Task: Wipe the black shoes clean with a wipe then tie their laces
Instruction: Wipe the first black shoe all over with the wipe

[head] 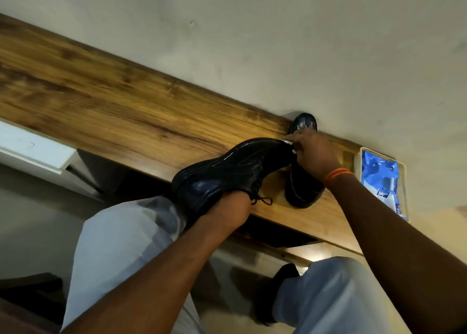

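Observation:
One glossy black shoe (227, 172) is lifted over the near edge of the wooden shelf (101, 98), its toe pointing right. My left hand (227, 207) grips it from below at the heel end, where the loose laces (261, 199) hang. My right hand (313, 151) pinches a white wipe (365, 145) against the toe of that shoe. The second black shoe (300, 189) lies on the shelf behind my right hand, its toe (304, 122) against the wall.
A clear tray (357, 156) holding a blue wipes packet (379, 174) sits on the shelf at the right, by the wall. A white unit (32, 149) stands under the shelf at left. My legs in light trousers fill the lower view.

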